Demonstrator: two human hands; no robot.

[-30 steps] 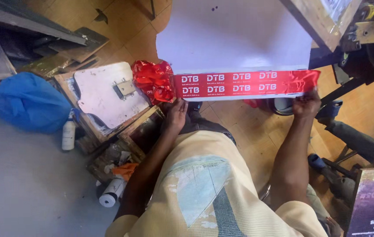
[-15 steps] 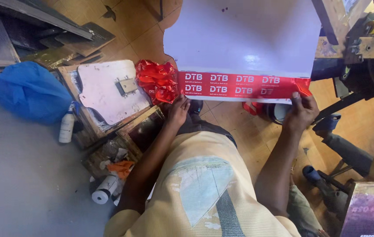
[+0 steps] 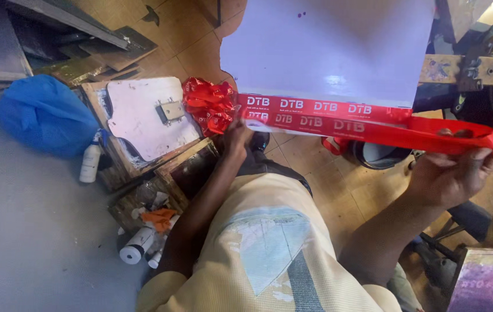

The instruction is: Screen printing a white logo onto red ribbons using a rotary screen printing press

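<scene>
Two hands stretching one red printed ribbon along the near edge of a white platen.

Right hand: fingers curled shut around the ribbon's lifted end. Left hand: fingertips press the ribbon flat, just beside its bunched remainder (thumb position cannot be told). Farther left lies a blue bag.

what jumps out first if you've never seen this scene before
A bright red printed ribbon stretches along the near edge of a white flat board, held taut between the left hand and the right hand. Its loose end bunches into a crumpled red heap at the board's left corner, and a blue plastic bag lies far left.
</scene>
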